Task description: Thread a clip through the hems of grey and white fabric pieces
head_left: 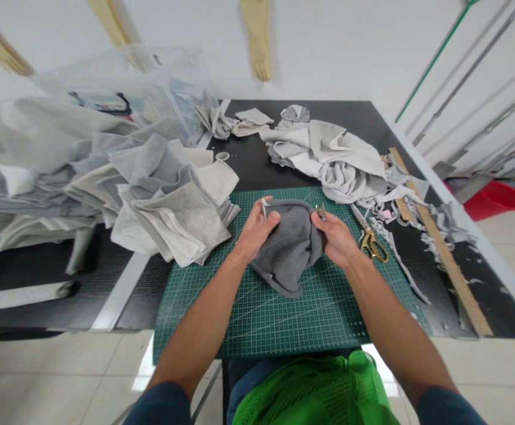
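A dark grey cloth (286,242) with a thick rolled edge is held up over the green cutting mat (257,330). My left hand (257,230) is closed on its upper left edge, thumb on top, where a short white strip (264,208) sticks up. On the opposite side, my right hand (337,237) pinches the cloth's right edge. A small pointed metal tool (320,212), resembling thread snips, pokes out from the right fingers; most of it is hidden. Gold-handled scissors (373,247) lie on the mat just beyond my right hand.
Stacked grey cloth pieces (164,195) cover the left side. A crumpled light cloth pile (328,153) lies behind the mat. To the right are a wooden ruler (443,248) and fabric scraps (452,221). A clear plastic bin (182,71) stands at the back left.
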Demonstrator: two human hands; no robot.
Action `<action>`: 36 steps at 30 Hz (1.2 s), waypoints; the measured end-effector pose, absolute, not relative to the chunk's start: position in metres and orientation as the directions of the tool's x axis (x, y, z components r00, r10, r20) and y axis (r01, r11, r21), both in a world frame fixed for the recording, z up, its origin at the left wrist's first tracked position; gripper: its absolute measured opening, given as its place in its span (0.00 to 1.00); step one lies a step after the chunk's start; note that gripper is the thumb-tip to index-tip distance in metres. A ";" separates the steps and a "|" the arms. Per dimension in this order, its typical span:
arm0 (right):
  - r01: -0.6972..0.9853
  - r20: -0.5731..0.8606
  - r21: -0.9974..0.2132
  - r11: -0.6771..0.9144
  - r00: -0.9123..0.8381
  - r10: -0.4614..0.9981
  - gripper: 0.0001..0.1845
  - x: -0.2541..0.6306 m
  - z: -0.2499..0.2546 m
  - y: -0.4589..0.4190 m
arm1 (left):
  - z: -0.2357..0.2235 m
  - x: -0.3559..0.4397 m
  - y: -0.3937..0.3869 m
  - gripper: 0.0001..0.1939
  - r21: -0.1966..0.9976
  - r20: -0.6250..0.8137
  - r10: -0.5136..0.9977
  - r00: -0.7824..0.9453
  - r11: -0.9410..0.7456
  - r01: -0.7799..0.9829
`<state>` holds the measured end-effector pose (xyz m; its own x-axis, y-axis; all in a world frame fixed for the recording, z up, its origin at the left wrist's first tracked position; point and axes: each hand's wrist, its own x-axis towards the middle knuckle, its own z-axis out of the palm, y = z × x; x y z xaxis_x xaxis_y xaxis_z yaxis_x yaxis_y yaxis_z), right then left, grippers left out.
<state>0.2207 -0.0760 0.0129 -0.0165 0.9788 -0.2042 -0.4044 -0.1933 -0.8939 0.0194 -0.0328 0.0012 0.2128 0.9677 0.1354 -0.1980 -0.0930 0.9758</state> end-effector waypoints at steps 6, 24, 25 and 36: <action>-0.276 -0.050 -0.960 -0.040 0.032 0.998 0.21 0.217 0.005 -0.072 | -0.005 0.030 -0.040 0.24 0.971 0.102 0.883 0.457 -0.188 0.146; 0.142 -0.110 -0.985 -0.101 -0.052 0.993 0.13 0.231 -0.003 -0.070 | 0.001 0.010 -0.012 0.09 0.665 -0.454 0.888 0.073 0.393 -0.635; 0.126 -0.099 -0.988 -0.092 -0.056 0.993 0.14 0.233 -0.001 -0.071 | 0.004 0.009 -0.013 0.08 0.654 -0.457 0.882 0.110 0.418 -0.631; -0.131 -0.243 -0.953 -0.275 -0.213 0.946 0.31 0.211 -0.002 -0.078 | -0.004 0.017 -0.014 0.12 0.916 -0.233 0.972 -0.018 0.214 -0.338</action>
<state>0.2113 -0.0783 -0.0024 -0.2131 0.9462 -0.2435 -0.1307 -0.2746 -0.9526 0.0168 -0.0143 -0.0042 -0.0182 0.9722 -0.2335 -0.3385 0.2138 0.9164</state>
